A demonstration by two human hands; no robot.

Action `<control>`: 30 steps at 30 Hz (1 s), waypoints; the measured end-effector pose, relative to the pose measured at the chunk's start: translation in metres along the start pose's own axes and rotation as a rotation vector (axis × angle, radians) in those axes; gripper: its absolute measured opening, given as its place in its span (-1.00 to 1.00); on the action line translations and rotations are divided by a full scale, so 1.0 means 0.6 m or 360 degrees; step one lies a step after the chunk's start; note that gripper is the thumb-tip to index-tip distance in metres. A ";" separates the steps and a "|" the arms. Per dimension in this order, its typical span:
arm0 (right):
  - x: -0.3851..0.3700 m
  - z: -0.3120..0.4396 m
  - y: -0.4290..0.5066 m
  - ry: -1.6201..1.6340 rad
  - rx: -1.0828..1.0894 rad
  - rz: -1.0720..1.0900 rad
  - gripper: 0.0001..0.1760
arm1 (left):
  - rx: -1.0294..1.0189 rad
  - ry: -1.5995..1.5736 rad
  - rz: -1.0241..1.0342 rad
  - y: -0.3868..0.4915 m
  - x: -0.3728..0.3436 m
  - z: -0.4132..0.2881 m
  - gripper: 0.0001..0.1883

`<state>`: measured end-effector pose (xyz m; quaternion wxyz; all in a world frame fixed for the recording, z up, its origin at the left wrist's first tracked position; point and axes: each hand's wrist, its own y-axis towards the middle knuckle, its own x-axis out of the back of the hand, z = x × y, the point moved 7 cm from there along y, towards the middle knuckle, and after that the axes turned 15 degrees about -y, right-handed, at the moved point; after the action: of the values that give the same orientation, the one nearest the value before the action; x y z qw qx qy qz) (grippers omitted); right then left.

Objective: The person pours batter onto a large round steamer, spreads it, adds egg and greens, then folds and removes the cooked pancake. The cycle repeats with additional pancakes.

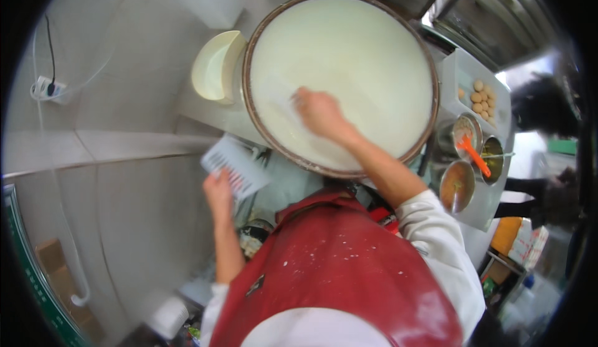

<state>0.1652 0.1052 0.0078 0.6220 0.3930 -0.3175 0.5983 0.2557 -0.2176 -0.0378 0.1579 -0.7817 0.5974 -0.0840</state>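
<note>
My right hand (322,113) is over the left part of a large round griddle (250,113) with a brown rim. A smooth, pale creamy layer (345,52), which looks like batter, covers nearly its whole surface. The fingers are closed on a pale flat tool (284,97), apparently a scraper; motion blur hides its outline. To the lower left, off the griddle, my left hand (219,190) pinches a white printed card (240,162) by its lower edge. The card bears dark and red writing.
A cream half-round container (229,66) stands against the griddle's left side. On the right are a white tray of eggs (481,99) and metal bowls (458,186), one with an orange-handled utensil (474,155). A tiled wall (135,216) rises at left. Another person's dark clothing (544,104) shows at far right.
</note>
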 end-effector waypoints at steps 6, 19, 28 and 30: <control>-0.051 -0.047 -0.026 0.0188 -0.0184 0.0425 -0.62 | 0.0514 -0.0363 0.0610 0.086 -0.352 0.060 -0.69; 0.010 -0.151 -0.245 0.0749 -0.1284 -0.0134 -0.67 | -0.0650 0.1109 0.0636 0.572 -0.120 -0.211 -0.65; 0.330 -0.399 -0.513 -0.0484 -0.1744 -0.1414 -0.67 | -0.0761 0.1131 0.0636 0.342 -0.170 -0.054 -0.48; 0.391 -0.482 -0.615 -0.1170 -0.2136 -0.1471 -0.62 | -0.0429 0.1085 0.0605 0.304 -0.181 0.023 -0.43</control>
<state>0.5296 0.4818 0.0288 0.7590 0.2019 -0.5899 -0.1876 0.0648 -0.1544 -0.1079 -0.1401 -0.5986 0.7548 -0.2285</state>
